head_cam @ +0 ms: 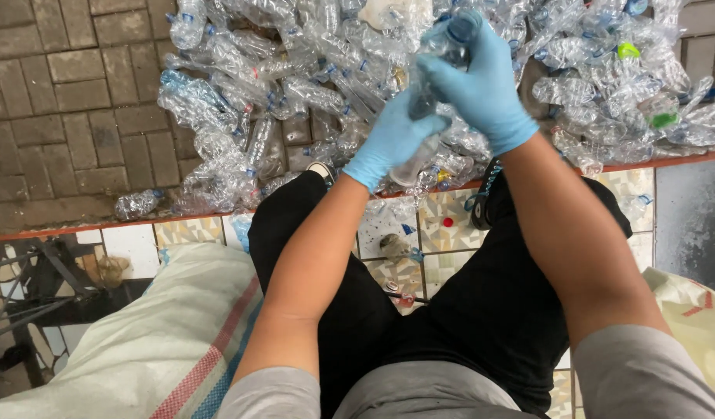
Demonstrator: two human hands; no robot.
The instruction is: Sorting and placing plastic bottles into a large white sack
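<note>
Gripping a clear, crumpled plastic bottle (423,105) in two blue-gloved hands, seated above a heap of like bottles.

The right hand (482,85) was curled over the bottle's upper end, near its blue cap (460,29), fingers closed around the neck; the left hand (392,140) was wrapped about the lower body, fingers pressed together on the plastic. The bottle was held off the ground, tilted, between the knees and the pile. By judgement, the step in hand was working the top of the bottle, and any next move would call for a firm counter-grip from the lower hand. Beyond lay the heap of clear crushed bottles (241,101) on grey brick paving (70,109); a white woven sack (163,334) lay just beside the left leg, and loose caps (448,222) dotted the patterned tiles (443,264).
</note>
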